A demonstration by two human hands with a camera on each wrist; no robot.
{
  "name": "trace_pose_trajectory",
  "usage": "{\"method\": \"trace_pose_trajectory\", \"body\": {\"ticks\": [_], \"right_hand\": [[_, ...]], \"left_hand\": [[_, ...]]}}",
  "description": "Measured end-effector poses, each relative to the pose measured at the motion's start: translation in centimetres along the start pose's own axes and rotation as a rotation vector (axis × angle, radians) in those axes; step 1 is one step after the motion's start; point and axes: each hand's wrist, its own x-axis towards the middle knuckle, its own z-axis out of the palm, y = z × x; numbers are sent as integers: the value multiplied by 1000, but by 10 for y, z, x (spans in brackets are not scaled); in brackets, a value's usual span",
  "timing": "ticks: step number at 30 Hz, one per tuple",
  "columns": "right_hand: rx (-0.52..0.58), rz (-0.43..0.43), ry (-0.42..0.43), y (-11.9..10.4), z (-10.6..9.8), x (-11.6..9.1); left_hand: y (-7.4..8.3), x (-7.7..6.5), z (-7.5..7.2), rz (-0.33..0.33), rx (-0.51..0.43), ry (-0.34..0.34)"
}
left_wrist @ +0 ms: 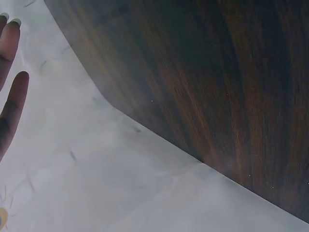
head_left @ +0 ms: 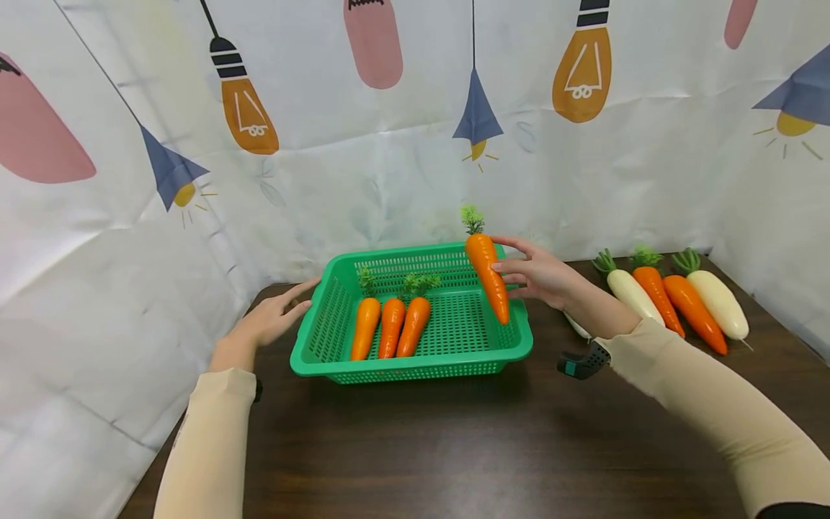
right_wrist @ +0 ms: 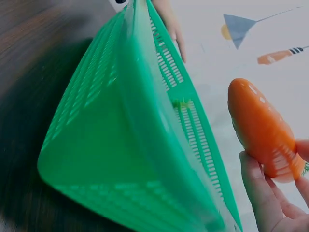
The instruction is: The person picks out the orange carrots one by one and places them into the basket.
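Above the right end of a green basket (head_left: pixel 415 367), my right hand (head_left: pixel 541 277) pinches an orange carrot (head_left: pixel 488 274) between thumb and fingers, its leafy top pointing up. The right wrist view has the same carrot (right_wrist: pixel 263 128) beside the basket's end wall (right_wrist: pixel 111 130). Side by side in the basket's left half lie a carrot (head_left: pixel 366 328), a middle carrot (head_left: pixel 392 328) and another carrot (head_left: pixel 413 328). My left hand (head_left: pixel 272 317) is at the basket's left rim with its fingers extended; only some fingers (left_wrist: pixel 13 108) enter the left wrist view.
On the dark wooden table (head_left: pixel 415 447), a white radish (head_left: pixel 635 295), a carrot (head_left: pixel 658 299), a second carrot (head_left: pixel 697 313) and another white radish (head_left: pixel 718 303) lie at the right. A further pale vegetable (head_left: pixel 577 328) is partly hidden behind my right forearm. A patterned cloth (head_left: pixel 402 173) hangs behind.
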Motion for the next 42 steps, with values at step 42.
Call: {"method": "trace_pose_trajectory", "body": {"ticks": [42], "right_hand": [[372, 89, -22, -5, 36, 57]], "left_hand": [[3, 1, 6, -24, -118, -30]]}}
